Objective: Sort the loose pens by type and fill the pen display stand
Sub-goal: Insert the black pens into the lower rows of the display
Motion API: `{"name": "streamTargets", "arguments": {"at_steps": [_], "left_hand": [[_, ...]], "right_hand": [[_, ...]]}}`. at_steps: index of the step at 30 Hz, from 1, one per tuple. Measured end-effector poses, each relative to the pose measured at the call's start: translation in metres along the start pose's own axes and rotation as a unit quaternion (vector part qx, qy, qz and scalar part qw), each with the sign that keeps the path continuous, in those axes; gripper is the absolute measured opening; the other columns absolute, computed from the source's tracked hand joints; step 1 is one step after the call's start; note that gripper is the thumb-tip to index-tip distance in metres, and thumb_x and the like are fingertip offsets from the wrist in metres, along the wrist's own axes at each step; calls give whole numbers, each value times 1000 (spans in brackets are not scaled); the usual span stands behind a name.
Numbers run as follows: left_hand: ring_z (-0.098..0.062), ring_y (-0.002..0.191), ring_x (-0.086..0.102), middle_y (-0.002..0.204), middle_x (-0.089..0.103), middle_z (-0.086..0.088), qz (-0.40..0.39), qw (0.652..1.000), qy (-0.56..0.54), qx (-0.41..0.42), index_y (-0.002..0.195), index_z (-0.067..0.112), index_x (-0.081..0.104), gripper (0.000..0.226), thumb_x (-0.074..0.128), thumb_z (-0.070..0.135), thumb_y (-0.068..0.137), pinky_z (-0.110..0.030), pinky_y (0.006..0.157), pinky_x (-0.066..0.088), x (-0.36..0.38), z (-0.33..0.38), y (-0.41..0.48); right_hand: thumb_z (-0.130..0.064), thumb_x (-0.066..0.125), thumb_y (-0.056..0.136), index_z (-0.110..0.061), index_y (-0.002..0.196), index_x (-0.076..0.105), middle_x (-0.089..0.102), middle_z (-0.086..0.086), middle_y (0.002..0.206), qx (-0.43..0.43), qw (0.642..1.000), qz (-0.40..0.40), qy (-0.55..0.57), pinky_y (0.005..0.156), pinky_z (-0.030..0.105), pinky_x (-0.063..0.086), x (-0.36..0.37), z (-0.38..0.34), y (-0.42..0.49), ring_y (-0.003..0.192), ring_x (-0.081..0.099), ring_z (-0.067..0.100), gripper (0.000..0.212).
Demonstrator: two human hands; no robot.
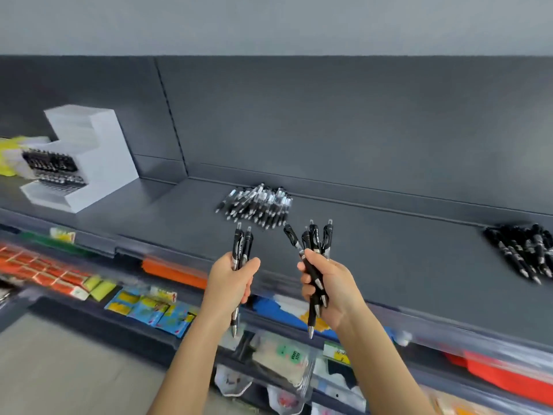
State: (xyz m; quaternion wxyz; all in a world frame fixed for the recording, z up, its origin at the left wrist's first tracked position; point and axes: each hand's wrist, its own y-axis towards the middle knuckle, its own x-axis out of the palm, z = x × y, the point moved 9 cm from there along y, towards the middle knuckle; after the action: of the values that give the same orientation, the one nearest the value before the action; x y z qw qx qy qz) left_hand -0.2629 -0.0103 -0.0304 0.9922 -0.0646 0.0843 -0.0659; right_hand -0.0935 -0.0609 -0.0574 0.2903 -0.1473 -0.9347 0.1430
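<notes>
My left hand grips two black click pens, upright with tips pointing down. My right hand grips a fanned bunch of several black pens, also tips down. Both hands hover over the front edge of the dark grey shelf. Just beyond them lies a pile of clear-and-black pens. A second pile of all-black pens lies at the far right of the shelf. The white stepped pen display stand stands at the left, with rows of black pens in its lower tiers; the upper tiers look bare.
A yellow-and-white bag sits behind the stand at the far left. Below the shelf, lower shelves hold coloured packets, orange boxes and red items. The shelf's back panel rises behind the piles.
</notes>
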Motion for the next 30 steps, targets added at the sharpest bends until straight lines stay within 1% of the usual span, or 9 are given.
{"name": "streamTargets", "arguments": {"at_steps": [3,7,13,16,20,24,26,28,30], "left_hand": [[-10,38,36,50,42,1,39,999,13,7,73,12,44,24,59,16,91,-24,41,33,-69,-10,-11],[-10,41,38,55,45,0,89,995,-33,-1,77,10,48,19,60,15,91,-23,40,32,-148,-25,-17],[-9,41,39,54,46,2,152,987,-53,-15,76,10,47,22,61,18,91,-21,40,33,-231,-45,-1],[-8,39,38,50,46,5,166,985,-45,-22,77,9,48,21,60,18,92,-20,39,33,-265,-51,22],[-8,38,38,51,46,3,177,984,-14,-28,76,10,47,22,59,19,92,-19,40,34,-310,-54,70],[-9,41,40,56,48,1,177,984,11,-33,78,10,49,19,59,19,92,-21,42,35,-354,-47,130],[-9,40,41,55,48,1,180,983,24,-29,79,10,50,19,59,20,92,-21,42,35,-374,-40,160],[-10,41,41,58,49,0,185,982,24,-18,79,10,49,19,59,20,92,-23,43,34,-393,-33,186],[-10,42,41,59,49,-2,188,982,17,-7,79,10,47,20,59,20,92,-24,43,34,-410,-29,209]], "right_hand": [[-12,60,90,-3,98,57,61,6,70,29,999,-38,-16,37,18,34,62,43,0,51,45,11,12],[-13,62,89,-3,94,57,62,7,72,58,993,-91,-56,37,17,32,137,85,1,53,46,11,12],[-15,64,88,-6,92,64,63,8,77,78,985,-130,-84,37,17,32,213,125,26,51,46,10,10],[-17,67,86,-6,91,66,64,5,73,74,980,-142,-114,38,18,35,251,139,53,45,46,8,12],[-11,69,84,-3,84,64,64,7,73,61,980,-157,-108,40,19,33,308,154,105,53,43,12,10],[-7,73,78,7,86,66,49,10,64,45,977,-170,-119,39,21,30,367,160,156,49,37,14,18],[-5,74,76,0,79,59,43,5,58,26,976,-172,-134,38,22,29,393,155,180,45,34,13,16],[-3,74,76,-11,71,50,41,-1,55,-3,974,-166,-154,39,22,30,415,149,202,45,33,12,26],[-4,73,77,-13,70,49,42,-1,54,-24,973,-161,-161,40,23,29,434,146,223,46,33,12,27]]}}
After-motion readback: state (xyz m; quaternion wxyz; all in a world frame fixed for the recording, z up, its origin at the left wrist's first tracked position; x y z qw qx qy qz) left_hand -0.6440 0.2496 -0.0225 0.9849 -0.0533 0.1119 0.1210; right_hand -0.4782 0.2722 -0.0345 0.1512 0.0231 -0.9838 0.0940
